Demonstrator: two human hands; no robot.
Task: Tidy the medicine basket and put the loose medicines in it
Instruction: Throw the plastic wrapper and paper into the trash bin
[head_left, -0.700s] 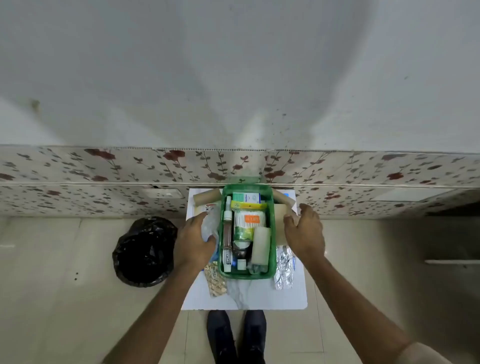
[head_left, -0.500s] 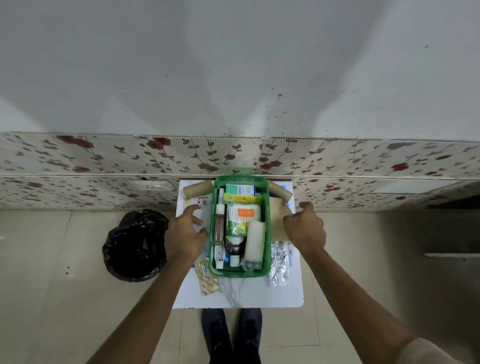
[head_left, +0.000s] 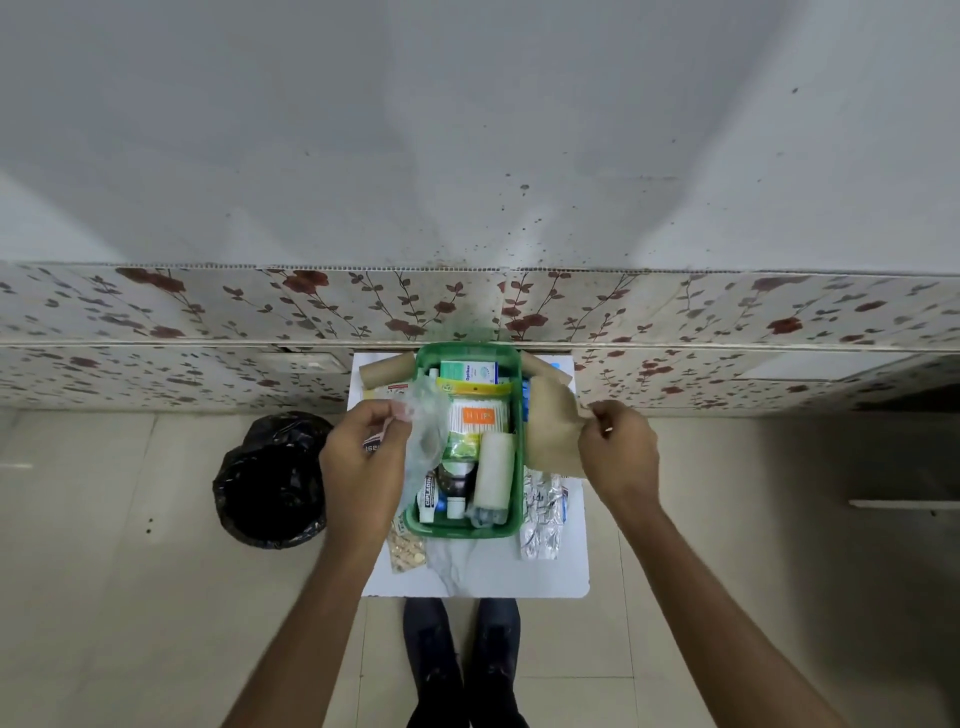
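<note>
A green medicine basket (head_left: 511, 358) stands on a small white table (head_left: 483, 577) against the wall. It is packed with boxes, a cotton-bud pack (head_left: 479, 415), a white bandage roll (head_left: 494, 475), tubes and small bottles. My left hand (head_left: 363, 462) pinches a clear plastic bag (head_left: 427, 431) lifted over the basket's left side. At the basket's right edge my right hand (head_left: 618, 452) holds up a brown paper bag (head_left: 553, 428) by its corner. Loose silver blister strips (head_left: 543, 514) lie right of the basket. A strip of beige tablets (head_left: 408, 551) lies at its front left.
A bin lined with a black bag (head_left: 272, 480) stands on the tiled floor left of the table. Two cardboard tubes (head_left: 387, 370) lie at the table's back, either side of the basket. The wall has a floral band. My shoes (head_left: 462, 660) are under the table's front edge.
Both hands have risen from the table. The left one lifted the clear plastic bag, the right one lifted the brown paper bag that lay beside the basket.
</note>
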